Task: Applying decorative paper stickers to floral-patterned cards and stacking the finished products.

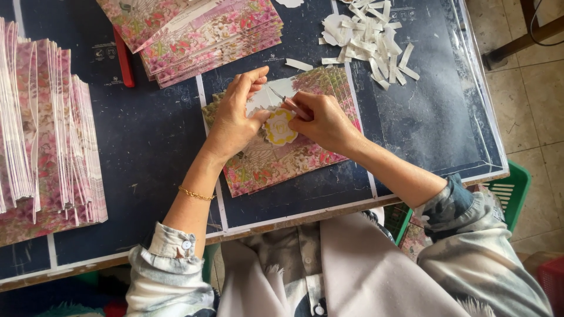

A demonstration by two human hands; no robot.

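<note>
My left hand holds a small yellow-and-white flower-shaped paper piece between thumb and fingers, just above a stack of floral printed cards. My right hand grips a thin pink-handled tool with a metal tip, a blade or tweezers, I cannot tell which. The tip points up-left toward a pale paper piece under my left fingers. Both hands touch at the flower piece, over the dark cutting mat.
A second pile of floral cards lies at the top, with a red tool beside it. Upright stacked cards fill the left. White paper strips are heaped top right. A green basket sits beyond the table's right edge.
</note>
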